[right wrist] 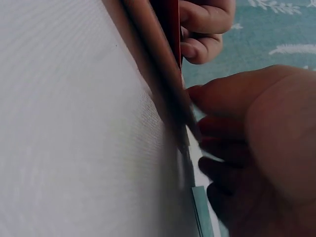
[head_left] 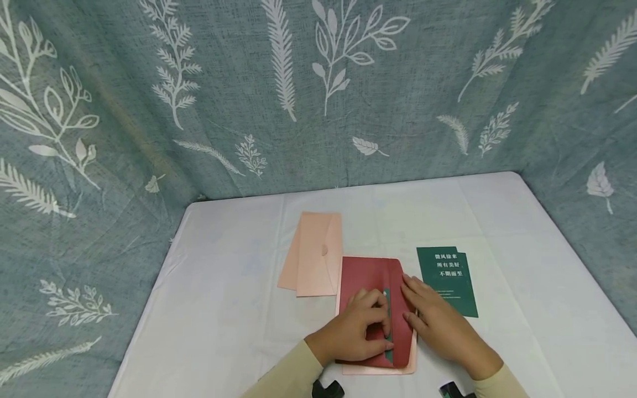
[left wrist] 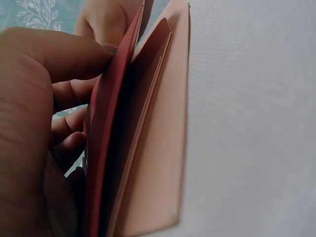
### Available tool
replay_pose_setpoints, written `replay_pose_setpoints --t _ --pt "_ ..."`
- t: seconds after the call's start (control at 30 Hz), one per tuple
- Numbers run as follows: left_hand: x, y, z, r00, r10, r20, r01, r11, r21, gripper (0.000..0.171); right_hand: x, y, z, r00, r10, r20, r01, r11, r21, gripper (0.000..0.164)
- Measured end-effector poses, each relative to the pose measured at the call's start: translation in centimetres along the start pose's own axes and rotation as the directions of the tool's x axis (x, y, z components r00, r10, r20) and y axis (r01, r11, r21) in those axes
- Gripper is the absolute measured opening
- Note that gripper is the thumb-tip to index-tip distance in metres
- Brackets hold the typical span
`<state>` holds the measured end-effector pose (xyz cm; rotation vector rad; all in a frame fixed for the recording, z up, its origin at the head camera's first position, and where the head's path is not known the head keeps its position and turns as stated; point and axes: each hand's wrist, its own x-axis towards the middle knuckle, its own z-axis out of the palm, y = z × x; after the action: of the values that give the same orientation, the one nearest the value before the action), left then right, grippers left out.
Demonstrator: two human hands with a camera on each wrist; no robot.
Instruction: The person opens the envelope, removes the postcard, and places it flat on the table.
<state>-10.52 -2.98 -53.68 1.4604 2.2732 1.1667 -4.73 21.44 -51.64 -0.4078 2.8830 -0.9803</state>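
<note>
A red envelope (head_left: 363, 276) lies on the table, its flap side to the right. In its slot a narrow strip of a green card (head_left: 389, 356) shows; the rest is hidden inside. My left hand (head_left: 354, 326) bends over the envelope and pinches the strip between thumb and fingertips. At the right edge rests my right hand (head_left: 443, 323), fingers mostly straight along the flap. Beneath lies a pink envelope (head_left: 353, 371), its edge poking out at the bottom. The left wrist view shows the red envelope (left wrist: 106, 128) raised a little from the pink envelopes (left wrist: 165, 128).
Two pink envelopes (head_left: 318, 260) overlap at the back left of the red one. To the right, green cards (head_left: 455, 287) with white lettering lie in a slightly offset pile. A white cloth (head_left: 224, 309) covers the table, and a leaf-patterned curtain (head_left: 308, 149) hangs behind it.
</note>
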Motion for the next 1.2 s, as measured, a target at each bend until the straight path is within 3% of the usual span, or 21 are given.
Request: replay_pose_setpoints --t 0.2,0.27,0.33,0.43,0.53,0.63,0.73,0.8,1.0,1.1,1.2 --pt "0.1 0.1 0.0 1.000 -0.014 0.000 0.014 1.000 -0.009 0.024 0.1 -0.3 -0.2 0.987 -0.032 -0.160 0.052 0.991 0.122 0.049" --pt "0.1 0.1 0.1 1.000 -0.017 0.001 0.017 1.000 -0.008 0.024 0.2 -0.5 -0.2 0.977 -0.025 -0.212 0.071 0.975 0.211 0.046" --pt "0.1 0.1 0.1 1.000 -0.019 0.003 0.019 1.000 -0.007 0.023 0.3 -0.6 -0.1 0.974 -0.006 -0.226 0.083 0.940 0.332 0.043" --pt "0.1 0.0 0.2 1.000 -0.023 0.004 0.023 1.000 -0.010 0.023 0.5 -0.9 -0.1 0.984 0.055 -0.167 0.037 0.864 0.502 0.043" --pt "0.0 -0.1 0.2 1.000 -0.024 -0.004 0.024 0.999 -0.023 0.022 0.6 -1.1 -0.2 0.988 0.144 -0.048 -0.083 0.780 0.620 0.047" --pt "0.0 -0.2 0.2 1.000 -0.020 -0.021 0.019 0.999 -0.043 0.022 0.7 -1.1 -0.6 0.969 0.238 0.073 -0.213 0.642 0.737 0.054" --pt "-0.1 -0.2 0.3 0.999 -0.012 -0.041 0.009 0.998 -0.066 0.020 0.9 -0.8 -1.0 0.944 0.289 0.162 -0.292 0.494 0.819 0.059" --pt "-0.2 -0.2 0.3 0.999 -0.011 -0.050 0.007 0.997 -0.077 0.019 0.9 -0.6 -1.1 0.934 0.294 0.201 -0.316 0.423 0.849 0.061" --pt "-0.3 -0.2 0.3 0.997 -0.002 -0.078 -0.005 0.995 -0.095 0.020 1.0 0.0 -1.0 0.928 0.247 0.278 -0.346 0.300 0.889 0.060" --pt "-0.3 -0.3 0.3 0.995 0.013 -0.097 -0.023 0.995 -0.097 0.021 1.1 0.0 -0.8 0.923 0.237 0.303 -0.363 0.272 0.891 0.060" --pt "-0.3 -0.3 0.3 0.994 0.020 -0.107 -0.031 0.994 -0.104 0.022 1.2 -0.1 -0.5 0.922 0.229 0.311 -0.367 0.267 0.891 0.061"
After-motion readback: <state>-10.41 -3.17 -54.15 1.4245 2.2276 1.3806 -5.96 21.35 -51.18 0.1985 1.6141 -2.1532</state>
